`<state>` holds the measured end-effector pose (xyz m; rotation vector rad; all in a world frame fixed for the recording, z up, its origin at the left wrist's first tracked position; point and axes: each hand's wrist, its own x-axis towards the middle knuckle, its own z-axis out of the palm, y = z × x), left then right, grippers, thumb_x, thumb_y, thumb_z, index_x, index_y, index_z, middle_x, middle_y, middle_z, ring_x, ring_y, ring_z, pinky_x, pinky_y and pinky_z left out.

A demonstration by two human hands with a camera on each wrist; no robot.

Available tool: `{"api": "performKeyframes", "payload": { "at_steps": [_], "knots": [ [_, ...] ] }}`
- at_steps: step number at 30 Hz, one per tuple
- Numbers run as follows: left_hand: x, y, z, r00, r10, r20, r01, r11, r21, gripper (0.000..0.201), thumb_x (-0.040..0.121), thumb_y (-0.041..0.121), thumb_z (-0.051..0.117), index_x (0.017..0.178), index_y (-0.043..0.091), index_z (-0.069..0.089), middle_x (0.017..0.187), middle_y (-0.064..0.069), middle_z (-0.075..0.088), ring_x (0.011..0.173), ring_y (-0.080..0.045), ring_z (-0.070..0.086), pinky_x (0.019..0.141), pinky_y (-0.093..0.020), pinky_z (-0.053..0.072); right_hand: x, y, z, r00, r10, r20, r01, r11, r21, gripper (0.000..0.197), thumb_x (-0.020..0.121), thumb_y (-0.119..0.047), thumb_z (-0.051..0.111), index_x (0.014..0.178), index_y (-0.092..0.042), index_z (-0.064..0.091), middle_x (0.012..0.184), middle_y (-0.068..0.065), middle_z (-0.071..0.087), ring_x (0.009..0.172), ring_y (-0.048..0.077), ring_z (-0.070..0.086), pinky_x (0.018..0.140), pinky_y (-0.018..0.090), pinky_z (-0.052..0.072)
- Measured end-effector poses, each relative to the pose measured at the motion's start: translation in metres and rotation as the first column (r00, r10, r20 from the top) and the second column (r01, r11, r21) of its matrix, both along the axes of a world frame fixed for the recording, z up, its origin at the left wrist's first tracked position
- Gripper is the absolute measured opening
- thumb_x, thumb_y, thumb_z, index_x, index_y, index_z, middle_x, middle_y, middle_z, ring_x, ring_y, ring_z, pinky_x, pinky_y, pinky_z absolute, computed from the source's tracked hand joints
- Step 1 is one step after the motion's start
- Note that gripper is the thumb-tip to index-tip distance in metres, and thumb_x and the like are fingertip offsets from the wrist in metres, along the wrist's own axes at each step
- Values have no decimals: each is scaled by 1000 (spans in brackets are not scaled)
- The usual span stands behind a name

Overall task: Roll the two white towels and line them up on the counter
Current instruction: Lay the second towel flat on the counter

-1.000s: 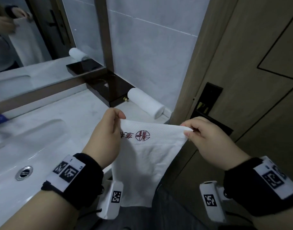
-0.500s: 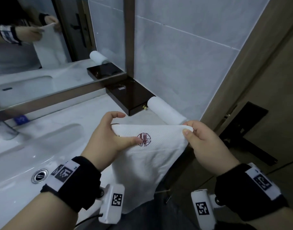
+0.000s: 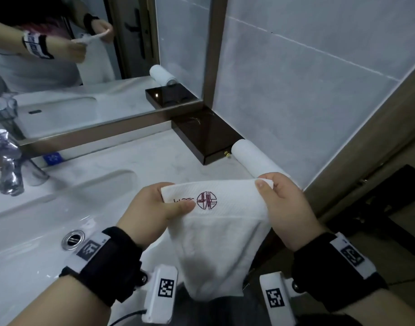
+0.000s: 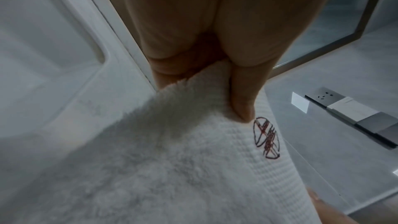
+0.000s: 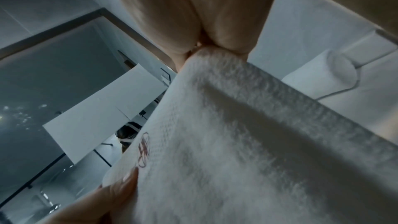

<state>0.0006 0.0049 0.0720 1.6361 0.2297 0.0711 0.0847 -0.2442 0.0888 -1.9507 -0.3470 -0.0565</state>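
We hold the second towel up in the air in front of us, over the front edge of the bench, its top hem stretched between both hands. Our left hand pinches the left corner, thumb pressed on the cloth just beside the red emblem; our right hand pinches the right corner between thumb and fingers. The rest hangs loose below (nothing of it lies on the bench yet).

One roll already lies at the back right of the bench, just beside the dark box and near the wall. So we judge the task about half done: this step is squaring up the second towel before rolling. Next we would need to fold or lay it flat, roll it tight from one end, then set it beside the first roll, parallel to it.
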Motion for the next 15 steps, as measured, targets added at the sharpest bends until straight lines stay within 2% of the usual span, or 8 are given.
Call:
{"api": "performKeyframes", "payload": {
  "at_steps": [2,3,7,8,11,13,15],
  "knots": [
    [0,1,-6,1000,14,1,-14,1000,-16,25,70,26,79,87,9,73,87,-12,76,75,-23,70,67,-35,52,4,7,-5,999,-14,49,17,998,-68,15,97,-30,48,88,-24,57,58,-18,52,54,0,44,55,14,39],
    [1,2,-10,1000,22,-5,-22,999,-26,25,71,27,78,88,10,73,87,-13,76,74,-24,69,67,-38,51,6,11,-7,998,-19,67,25,995,-96,18,98,-30,45,86,-22,55,57,-17,49,53,1,42,53,14,37],
    [2,9,-27,997,50,-63,-54,997,-57,23,73,27,77,91,13,73,89,-13,76,79,-31,72,71,-45,53,15,23,-13,995,-18,99,35,983,-178,32,100,-32,38,74,-17,46,62,-8,41,56,2,41,55,14,36],
    [2,10,-30,995,53,-80,-58,996,-62,23,72,27,77,91,14,73,90,-12,76,81,-31,73,71,-44,55,18,25,-14,995,-13,100,34,978,-207,33,100,-32,37,72,-16,44,62,-7,41,56,1,41,55,13,36],
    [2,14,-38,991,53,-123,-63,995,-77,23,72,30,78,90,16,74,88,-9,77,75,-24,73,59,-33,53,32,31,-22,998,11,60,5,966,-258,35,99,-34,41,69,-16,42,61,-6,41,55,3,40,54,17,34],
    [4,16,-43,986,83,-146,-97,991,-95,21,73,26,80,86,12,74,82,-9,76,65,-20,69,52,-27,48,44,35,-27,1000,12,-7,-14,967,-253,31,95,-39,51,72,-17,49,64,-6,50,60,4,47,56,16,36],
    [6,19,-49,979,118,-167,-138,984,-114,13,77,19,80,82,8,73,77,-11,74,59,-18,64,50,-26,47,55,39,-33,996,5,-85,-25,972,-234,25,86,-43,64,78,-21,57,72,-7,58,68,-1,53,60,11,38]
  ]
}}
